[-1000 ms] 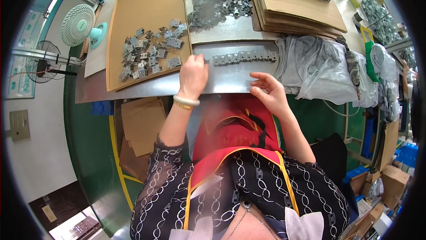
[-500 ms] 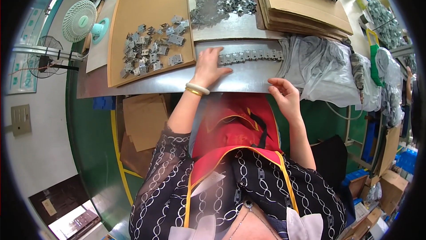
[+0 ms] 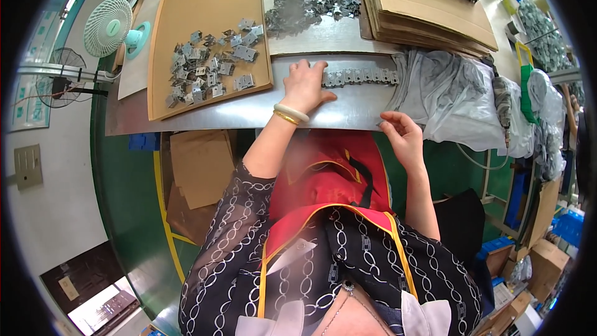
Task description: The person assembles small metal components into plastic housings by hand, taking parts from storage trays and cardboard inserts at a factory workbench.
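My left hand (image 3: 305,86) is on the steel work surface, thumb and fingers spread around the left end of a row of small metal brackets (image 3: 360,76). The brackets stand close together side by side, and the hand partly hides that end. Nearer the table's front edge, my right hand (image 3: 405,137) is raised with thumb and forefinger pinched together. A tiny dark bit shows at those fingertips, too small to name. Left of my left hand, a shallow cardboard tray (image 3: 205,0) holds a heap of loose metal brackets (image 3: 211,65).
Grey cloths and plastic bags (image 3: 460,93) lie to the right, beside a hanging power driver (image 3: 502,103). Flat cardboard sheets (image 3: 429,13) are stacked behind the row. A heap of dark metal parts (image 3: 317,6) sits at the back. A small fan (image 3: 109,28) stands far left.
My left hand has moved right, and the row's left end has shifted right with it, so the row looks shorter. The right hand has barely moved.
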The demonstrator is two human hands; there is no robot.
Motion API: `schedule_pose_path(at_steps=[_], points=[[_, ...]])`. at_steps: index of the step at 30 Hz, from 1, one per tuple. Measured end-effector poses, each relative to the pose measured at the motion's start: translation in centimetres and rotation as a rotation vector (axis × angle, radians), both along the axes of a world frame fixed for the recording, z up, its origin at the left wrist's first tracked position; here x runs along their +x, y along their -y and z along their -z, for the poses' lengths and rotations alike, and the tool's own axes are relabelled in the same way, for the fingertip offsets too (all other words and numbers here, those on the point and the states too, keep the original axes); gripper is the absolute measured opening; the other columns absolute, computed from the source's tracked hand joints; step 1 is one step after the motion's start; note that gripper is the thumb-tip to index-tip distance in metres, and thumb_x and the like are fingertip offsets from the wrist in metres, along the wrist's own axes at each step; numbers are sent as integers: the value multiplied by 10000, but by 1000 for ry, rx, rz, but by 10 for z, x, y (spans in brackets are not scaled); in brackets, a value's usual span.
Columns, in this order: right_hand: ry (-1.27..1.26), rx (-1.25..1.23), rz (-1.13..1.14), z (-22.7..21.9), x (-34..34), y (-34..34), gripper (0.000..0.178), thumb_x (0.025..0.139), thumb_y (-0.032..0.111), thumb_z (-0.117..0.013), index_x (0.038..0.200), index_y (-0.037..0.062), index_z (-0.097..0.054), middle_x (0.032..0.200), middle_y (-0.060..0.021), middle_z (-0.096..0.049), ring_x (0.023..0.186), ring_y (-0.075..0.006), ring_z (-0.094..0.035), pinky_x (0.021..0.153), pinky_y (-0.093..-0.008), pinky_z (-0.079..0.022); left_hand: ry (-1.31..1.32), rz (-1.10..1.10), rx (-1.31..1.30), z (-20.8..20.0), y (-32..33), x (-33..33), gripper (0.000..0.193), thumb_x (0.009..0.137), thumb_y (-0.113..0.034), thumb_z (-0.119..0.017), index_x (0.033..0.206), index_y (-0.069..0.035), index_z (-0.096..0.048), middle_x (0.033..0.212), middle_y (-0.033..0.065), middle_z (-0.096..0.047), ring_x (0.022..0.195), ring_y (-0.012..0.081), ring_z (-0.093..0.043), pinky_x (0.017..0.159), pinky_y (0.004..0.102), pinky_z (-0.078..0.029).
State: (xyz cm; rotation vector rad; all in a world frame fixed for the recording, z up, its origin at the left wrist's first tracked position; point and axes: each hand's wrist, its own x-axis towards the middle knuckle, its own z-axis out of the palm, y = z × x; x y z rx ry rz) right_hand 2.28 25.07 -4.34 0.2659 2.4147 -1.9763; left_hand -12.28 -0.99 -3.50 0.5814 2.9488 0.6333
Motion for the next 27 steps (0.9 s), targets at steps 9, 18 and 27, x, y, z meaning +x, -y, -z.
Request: schedule_pose_path(at_steps=[9, 18, 27], points=[[-103, 126, 144, -17, -23, -44, 214, 964, 28, -689, 1167, -38, -699, 1015, -23, -725, 896, -77, -656, 834, -232, -525, 18, -131, -243, -3, -34, 13, 380, 884, -387, -759, 1225, -244, -669, 1245, 163, -561, 1197, 416, -540, 900, 638, -490], [-181, 491, 1, -32, -93, -61, 376, 866, 40, -739, 1235, -4, -679, 1152, -116, -731, 1067, -201, -693, 927, -319, -547, -34, -158, -259, -2, -3, 21, 345, 870, -339, -784, 1175, -223, -673, 1144, 147, -585, 1151, 396, -553, 831, 634, -502], [-378, 810, -275, -19, -122, -27, 550, 754, 156, -819, 1265, 33, -657, 1302, -194, -645, 1256, -401, -552, 1074, -435, -455, -26, -180, -249, -3, -2, 26, 334, 875, -334, -781, 1171, -219, -676, 1131, 150, -590, 1141, 403, -554, 826, 630, -497]])
